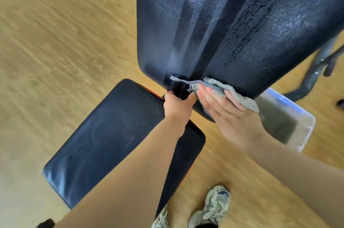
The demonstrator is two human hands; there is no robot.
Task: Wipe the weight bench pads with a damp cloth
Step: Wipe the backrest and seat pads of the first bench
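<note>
Cloth (240, 97) grey, squished flat on near bottom edge of the streaky-wet back pad (232, 23) | right hand (229, 114) fingers straight, pressing on it | left hand (176, 106) fingers curled round pad's near edge, just left of cloth | seat pad (111, 134) near-left | clear tub (290, 125) on floor (55, 41), right

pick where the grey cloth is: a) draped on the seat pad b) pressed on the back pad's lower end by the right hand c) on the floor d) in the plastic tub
b: the right hand, fingers flat, presses the grey cloth against the lower end of the back pad.
</note>
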